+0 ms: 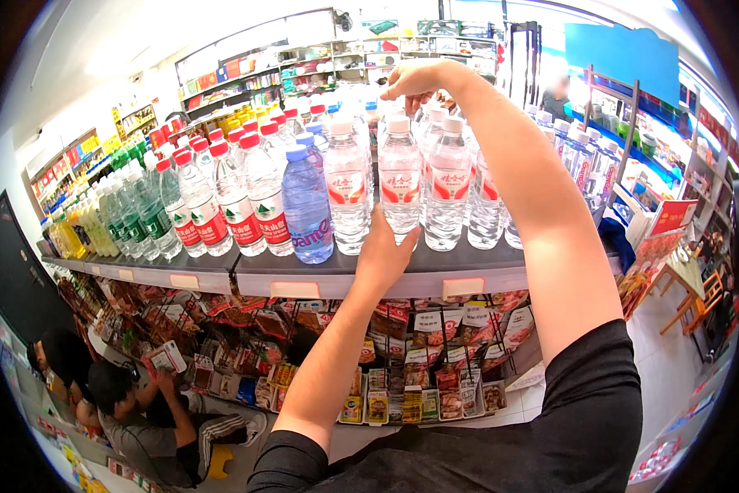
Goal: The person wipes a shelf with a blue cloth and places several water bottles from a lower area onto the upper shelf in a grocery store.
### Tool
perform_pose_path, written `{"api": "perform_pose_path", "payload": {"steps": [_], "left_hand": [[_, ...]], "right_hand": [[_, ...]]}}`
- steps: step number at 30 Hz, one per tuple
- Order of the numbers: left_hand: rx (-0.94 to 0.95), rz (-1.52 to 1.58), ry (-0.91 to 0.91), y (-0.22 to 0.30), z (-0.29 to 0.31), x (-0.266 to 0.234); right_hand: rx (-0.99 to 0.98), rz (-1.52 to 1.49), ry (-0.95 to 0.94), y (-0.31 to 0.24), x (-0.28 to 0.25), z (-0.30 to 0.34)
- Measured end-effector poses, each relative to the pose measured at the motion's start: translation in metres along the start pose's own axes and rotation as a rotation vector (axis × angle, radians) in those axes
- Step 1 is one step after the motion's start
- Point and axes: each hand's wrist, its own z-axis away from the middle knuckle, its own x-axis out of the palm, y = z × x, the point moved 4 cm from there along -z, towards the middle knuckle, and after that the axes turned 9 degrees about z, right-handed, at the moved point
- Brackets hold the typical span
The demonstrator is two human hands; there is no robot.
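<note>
A clear water bottle [400, 177] with a white cap and a red-and-white label stands in the front row of the shelf top [258, 275]. My left hand [383, 255] is at its lower part, thumb across the front and fingers in the gap on its left side. Over the back rows reaches my right arm. My right hand [418, 80] is bent down there with its fingers curled; what they hold, if anything, is hidden. Matching bottles stand on both sides, among them one with a white cap [450, 185]. A blue-tinted bottle [308, 205] is further left.
Red-capped bottles [267, 193], green bottles [151, 218] and yellow ones line the left side. Packaged snacks [427, 353] hang below the shelf edge. Two people are low at the lower left, one [139, 411] holding a package. A wooden chair [702, 300] stands far right.
</note>
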Motion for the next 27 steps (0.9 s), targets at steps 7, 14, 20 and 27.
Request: {"api": "perform_pose_path", "payload": {"steps": [7,14,20,27], "left_hand": [[0.057,-0.050,0.025,-0.008,-0.004,0.003],[0.032,-0.015,0.003,-0.001,-0.001,0.000],[0.024,-0.040,-0.010,-0.004,-0.003,0.001],[0.027,-0.060,0.004,-0.004,-0.003,0.002]], "right_hand": [[-0.051,0.075,-0.161,-0.011,0.017,0.017],[-0.076,0.214,-0.117,-0.014,0.018,0.015],[-0.081,0.188,-0.126,-0.013,0.019,0.014],[-0.083,0.157,-0.016,-0.017,0.009,0.022]]}}
